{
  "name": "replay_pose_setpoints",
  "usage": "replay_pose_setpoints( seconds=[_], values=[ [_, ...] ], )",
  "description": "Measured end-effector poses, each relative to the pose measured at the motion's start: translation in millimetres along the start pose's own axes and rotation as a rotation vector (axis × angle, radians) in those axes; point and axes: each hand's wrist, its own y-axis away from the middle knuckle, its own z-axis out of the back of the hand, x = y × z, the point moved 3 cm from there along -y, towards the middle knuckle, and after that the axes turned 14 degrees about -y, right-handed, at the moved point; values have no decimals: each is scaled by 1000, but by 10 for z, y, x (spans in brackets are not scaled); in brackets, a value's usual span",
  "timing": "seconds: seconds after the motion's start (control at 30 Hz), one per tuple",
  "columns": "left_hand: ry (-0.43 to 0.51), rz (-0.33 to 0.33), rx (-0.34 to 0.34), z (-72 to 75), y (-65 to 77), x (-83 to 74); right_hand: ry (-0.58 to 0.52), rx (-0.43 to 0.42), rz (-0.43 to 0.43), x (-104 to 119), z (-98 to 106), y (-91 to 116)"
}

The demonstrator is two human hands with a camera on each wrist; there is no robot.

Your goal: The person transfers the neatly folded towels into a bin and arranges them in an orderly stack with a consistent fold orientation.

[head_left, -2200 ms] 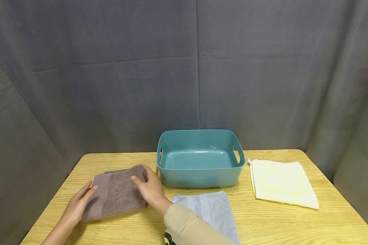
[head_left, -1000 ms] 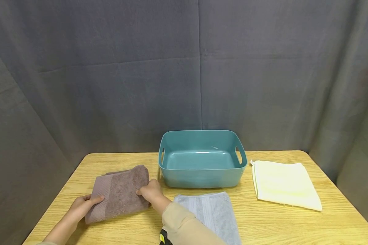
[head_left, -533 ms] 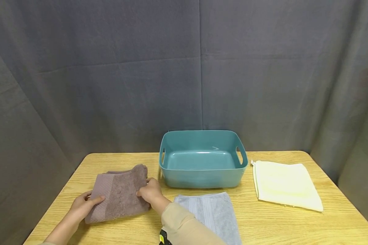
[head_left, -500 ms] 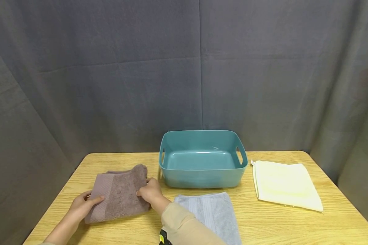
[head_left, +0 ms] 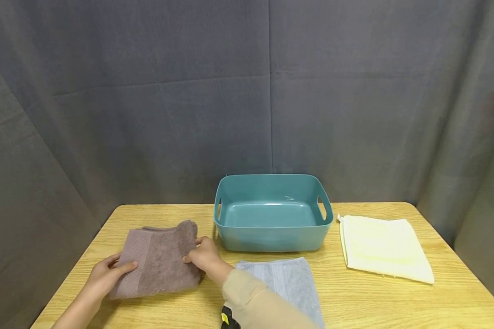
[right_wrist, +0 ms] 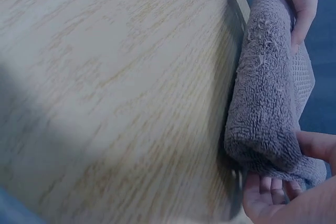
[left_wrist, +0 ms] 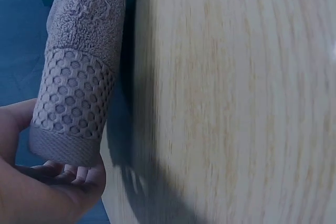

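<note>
1. Folded brown towel [head_left: 156, 258], left half of the tabletop [head_left: 395, 301], just left of the teal basin [head_left: 271, 237]. Long axis runs from the near-left corner up toward the far-right; honeycomb border at the left end, plain pile at the right.
2. Left hand [head_left: 103, 276]: grip grasping the towel's near-left end, thumb on top, fingers underneath (left wrist view shows fingers [left_wrist: 73, 174] curled below the border band).
3. Right hand [head_left: 206, 256]: grip grasping the right edge, thumb over, fingers under the fold [right_wrist: 268, 190].
4. Wrist views show shadow between towel and wood, so it looks raised off the tabletop at both ends (how far, cannot tell).
5. Against half a second ago: the left end sits slightly further left and looks a little higher; right hand barely shifted; towel's heading unchanged.
6. Surroundings: grey towel [head_left: 288, 283] flat just right of the right forearm, in front of the basin; pale yellow towel [head_left: 383, 246] well apart at the right side.
</note>
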Motion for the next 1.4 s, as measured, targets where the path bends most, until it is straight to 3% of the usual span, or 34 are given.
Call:
replay_pose_setpoints(
  seconds=[0.47, 1.07, 1.4],
  values=[
    [3, -10, -20, 83, 162, -53, -40, 33, -13, 130, 60, 104],
    [63, 2, 11, 167, 340, -192, -139, 89, -14, 317, 204, 324],
    [-5, -37, -1, 200, 437, -233, -169, 137, -69, 362, 269, 435]
  ],
)
